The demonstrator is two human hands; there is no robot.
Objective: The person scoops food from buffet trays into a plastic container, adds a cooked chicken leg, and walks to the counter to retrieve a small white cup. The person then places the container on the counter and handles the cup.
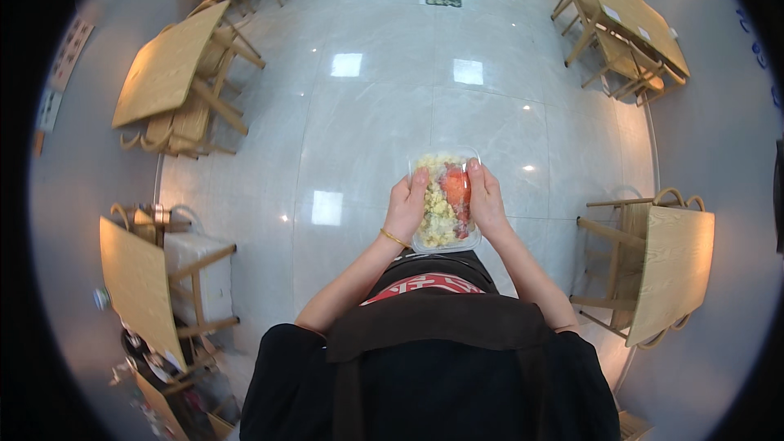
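In front of my body I hold a clear plastic food container with both hands. Pale yellow, crumbly-looking food fills its left side, and orange-red pieces lie along its right. My left hand grips the left edge, thumb on top; a gold-coloured bracelet circles that wrist. On the opposite edge, my right hand is closed in the same way. The undersides of my fingers are hidden by the container. A dark apron covers my front, just below it.
Wooden tables line both sides: one at far left, one at near left, one at far right and one at near right. Chairs are tucked around them. Glossy grey floor tiles run between, with a dark floor sign ahead.
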